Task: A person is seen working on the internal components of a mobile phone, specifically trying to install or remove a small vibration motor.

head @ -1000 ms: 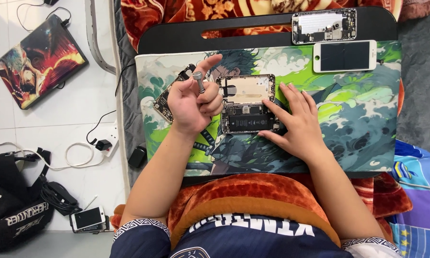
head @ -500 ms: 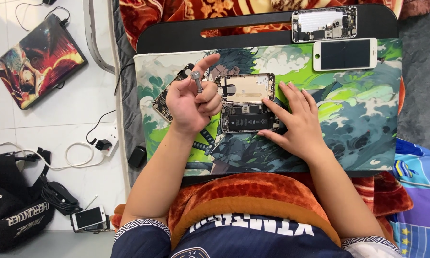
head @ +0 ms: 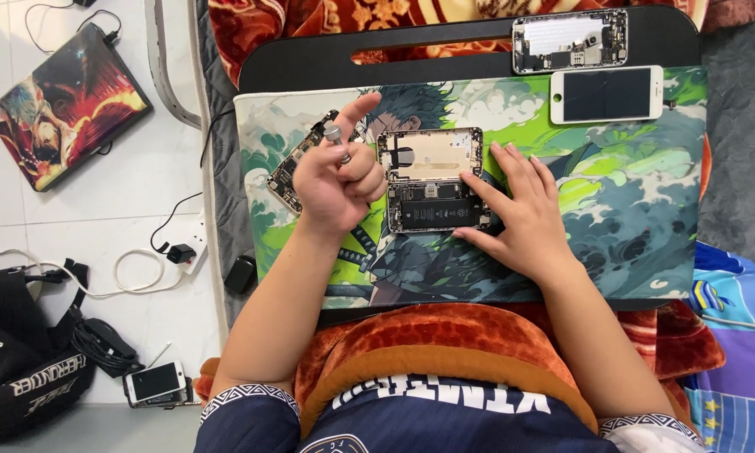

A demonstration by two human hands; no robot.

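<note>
White floor tiles on the left and patterned bedding on the right frame a lap-held worktop (head: 310,63), a black tray covered by a green-and-grey illustrated mat (head: 629,201). Nearest the camera, an orange blanket lies over the person's lap, and both forearms reach forward from it onto the mat. The right hand (head: 524,210) lies open and flat, fingers spread, its fingertips touching the right edge of the opened phone (head: 432,179) — it is the nearer hand and appears to steady the phone. That phone lies at the middle of the mat with its back shell open, the dark battery half toward the person and the pale half farther away, so its long axis runs away from the body. The left hand (head: 335,172) hovers just left of the phone, raised off the mat, curled closed around a small screwdriver (head: 337,141) with a metal cap, the forefinger pointing up and away; the tool's tip is hidden, so where it points cannot be told. The phone thus lies just to the right of this hand, close but not touching. Under and behind the left hand a detached phone part (head: 287,172) rests slantwise on the mat. Farther off, at the worktop's far right, sit a white-fronted phone (head: 606,94) and, beyond it, another stripped phone shell (head: 569,40) — both well apart from the hands.
</note>
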